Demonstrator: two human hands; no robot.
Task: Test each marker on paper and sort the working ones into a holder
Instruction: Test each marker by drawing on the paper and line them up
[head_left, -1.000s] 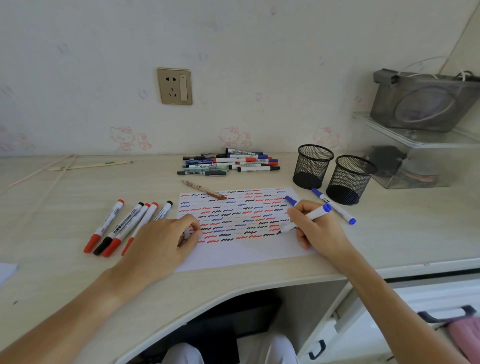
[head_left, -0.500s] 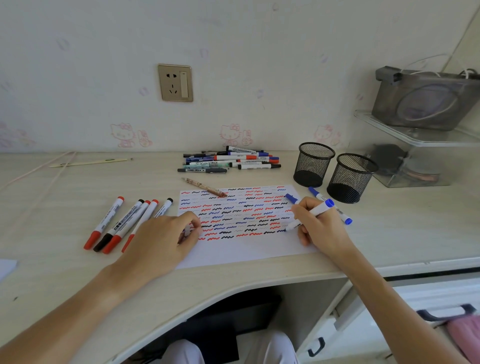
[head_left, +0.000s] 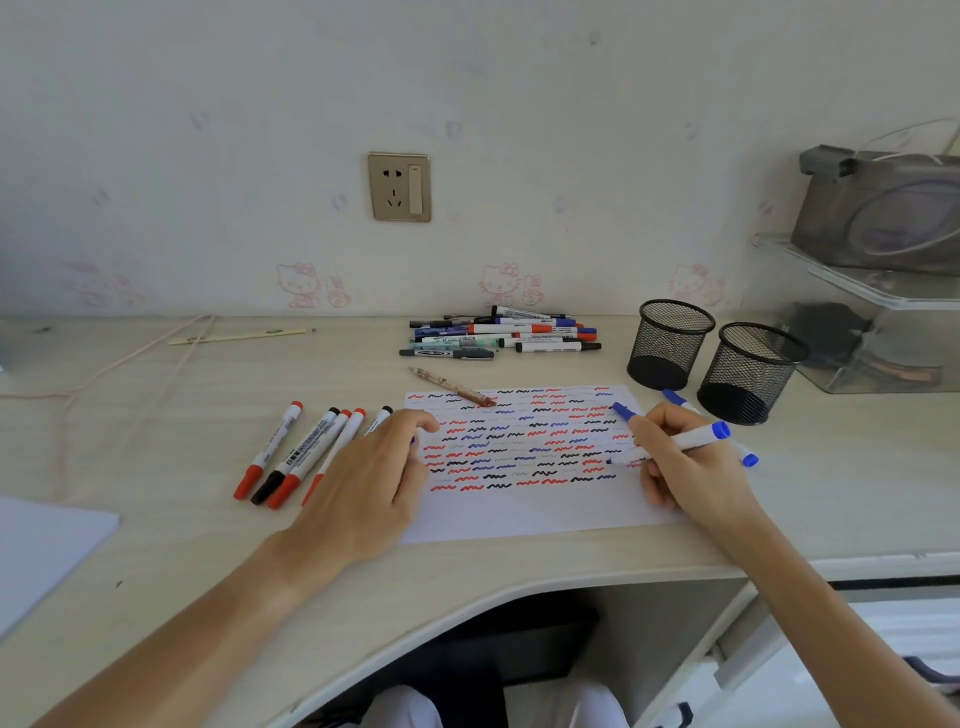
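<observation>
A white paper sheet covered with red, blue and black squiggles lies on the desk. My right hand grips a blue marker, its tip touching the paper's right side. A blue cap shows just above my right fingers. My left hand rests on the paper's left edge, fingers curled. Several red and black markers lie in a row left of the sheet. A pile of markers sits near the wall. Two black mesh holders stand at the right.
Another blue marker lies partly behind my right hand, by the nearer holder. A brown pencil rests across the paper's top left. A clear rack stands far right. A pink cable and a paper corner are at the left.
My right hand has carried the marker tip slightly rightward along the paper's lower row. My left hand stays on the paper's edge.
</observation>
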